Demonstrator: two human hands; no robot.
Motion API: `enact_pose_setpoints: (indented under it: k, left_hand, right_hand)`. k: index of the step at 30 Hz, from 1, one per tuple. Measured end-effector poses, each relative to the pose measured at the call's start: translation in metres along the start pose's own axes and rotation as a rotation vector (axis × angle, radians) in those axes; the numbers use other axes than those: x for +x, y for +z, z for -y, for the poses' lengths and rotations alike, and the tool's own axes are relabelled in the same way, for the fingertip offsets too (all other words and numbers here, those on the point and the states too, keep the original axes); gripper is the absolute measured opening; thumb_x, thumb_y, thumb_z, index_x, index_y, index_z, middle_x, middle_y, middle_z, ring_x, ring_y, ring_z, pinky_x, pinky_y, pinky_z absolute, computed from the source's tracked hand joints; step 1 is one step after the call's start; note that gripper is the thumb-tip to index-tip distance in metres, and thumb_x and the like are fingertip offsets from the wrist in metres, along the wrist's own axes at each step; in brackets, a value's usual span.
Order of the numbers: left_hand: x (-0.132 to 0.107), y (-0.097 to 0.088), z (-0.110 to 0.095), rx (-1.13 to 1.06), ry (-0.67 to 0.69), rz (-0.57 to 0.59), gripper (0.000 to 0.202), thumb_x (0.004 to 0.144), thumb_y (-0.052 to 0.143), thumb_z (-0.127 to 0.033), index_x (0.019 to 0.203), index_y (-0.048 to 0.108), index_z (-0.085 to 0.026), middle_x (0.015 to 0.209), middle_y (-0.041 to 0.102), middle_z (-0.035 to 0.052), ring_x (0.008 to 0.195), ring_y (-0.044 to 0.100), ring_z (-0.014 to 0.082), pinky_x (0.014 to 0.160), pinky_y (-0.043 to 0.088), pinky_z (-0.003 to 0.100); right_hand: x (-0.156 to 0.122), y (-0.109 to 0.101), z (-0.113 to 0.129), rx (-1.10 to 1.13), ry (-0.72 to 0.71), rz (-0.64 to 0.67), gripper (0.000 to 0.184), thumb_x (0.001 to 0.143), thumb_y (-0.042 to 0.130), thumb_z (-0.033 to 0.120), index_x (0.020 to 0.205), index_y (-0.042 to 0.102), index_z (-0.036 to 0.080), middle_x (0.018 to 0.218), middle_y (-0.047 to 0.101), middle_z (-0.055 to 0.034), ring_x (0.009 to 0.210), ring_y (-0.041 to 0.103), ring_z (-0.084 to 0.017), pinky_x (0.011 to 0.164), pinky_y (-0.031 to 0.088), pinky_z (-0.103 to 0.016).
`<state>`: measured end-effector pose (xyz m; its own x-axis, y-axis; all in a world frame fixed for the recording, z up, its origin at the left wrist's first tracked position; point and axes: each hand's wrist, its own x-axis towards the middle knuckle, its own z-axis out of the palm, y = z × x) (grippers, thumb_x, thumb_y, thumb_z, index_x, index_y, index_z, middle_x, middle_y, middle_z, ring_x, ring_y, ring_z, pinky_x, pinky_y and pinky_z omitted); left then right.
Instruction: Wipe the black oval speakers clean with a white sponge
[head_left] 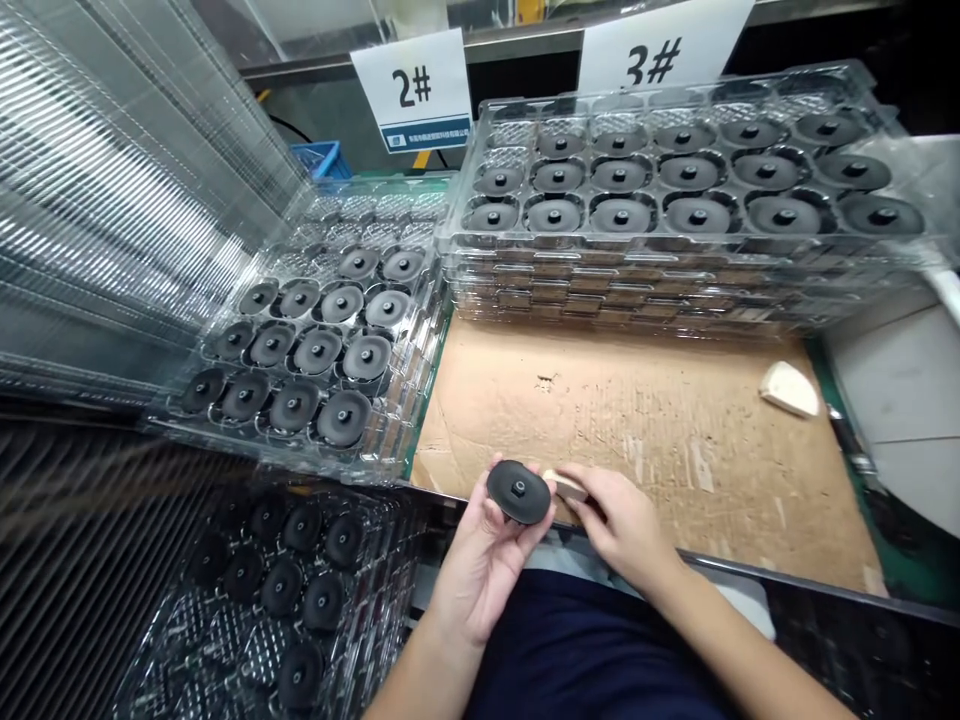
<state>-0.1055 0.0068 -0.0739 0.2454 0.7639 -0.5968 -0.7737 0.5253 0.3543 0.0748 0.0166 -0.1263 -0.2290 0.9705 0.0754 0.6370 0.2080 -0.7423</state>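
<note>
The black disc [519,491] sits over the near edge of the cardboard sheet [540,410], toward its near-left corner, raised in the left hand [499,535] with its small central stub facing up at me. I'd judge it light and stiff, moulded plastic or hard rubber by its matt look, so it should neither sag nor slip easily, though the surface might scuff. I would take it by the rim, as these fingers do, and leave the stub and broad face free. The pale block [568,487] looks light too, perhaps with some give; I'd pinch it by its sides and keep one end clear. On my feed the left hand is closed around the disc from beneath, palm up, fingertips at the rim, its forearm rising from below. The right hand [619,525] comes in from the lower right, back of the hand up, thumb and fingers clamped on the block. The block's end is right beside the disc's right rim; whether they touch I can't tell. A second pale block [790,389] lies well apart, near the sheet's right edge, toward the far corner.
</note>
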Motion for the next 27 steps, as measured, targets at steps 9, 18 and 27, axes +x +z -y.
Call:
enact_pose_setpoints:
  k: [9, 18, 27]
  left_hand:
    - [-0.003, 0.024, 0.008, 0.156, 0.016, 0.048, 0.059, 0.058, 0.084, -0.032, 0.112, 0.064, -0.020, 0.105, 0.070, 0.0068, 0.099, 0.064, 0.0200, 0.088, 0.050, 0.028]
    - [-0.013, 0.042, 0.008, 0.245, 0.040, 0.065, 0.045, 0.054, 0.086, -0.027, 0.097, 0.070, -0.021, 0.091, 0.072, 0.0014, 0.090, 0.066, 0.0172, 0.087, 0.050, 0.026]
    - [-0.019, 0.044, 0.011, 0.306, 0.024, 0.132, 0.057, 0.042, 0.088, -0.039, 0.094, 0.073, -0.022, 0.093, 0.074, 0.0025, 0.098, 0.066, 0.0203, 0.088, 0.049, 0.024]
  right_hand:
    - [0.016, -0.052, 0.094, 0.156, -0.207, -0.192, 0.027, 0.091, 0.046, 0.014, 0.115, 0.055, 0.017, 0.100, 0.067, -0.0076, 0.088, 0.061, -0.018, 0.076, 0.049, -0.031]
    - [0.010, -0.061, 0.110, 0.142, -0.341, -0.198, 0.026, 0.088, 0.043, 0.008, 0.109, 0.059, 0.007, 0.088, 0.066, -0.0120, 0.077, 0.058, -0.020, 0.072, 0.050, -0.036]
    - [0.007, -0.070, 0.109, 0.175, -0.312, -0.177, 0.026, 0.089, 0.043, 0.009, 0.109, 0.059, 0.005, 0.086, 0.066, -0.0117, 0.077, 0.059, -0.020, 0.070, 0.050, -0.035]
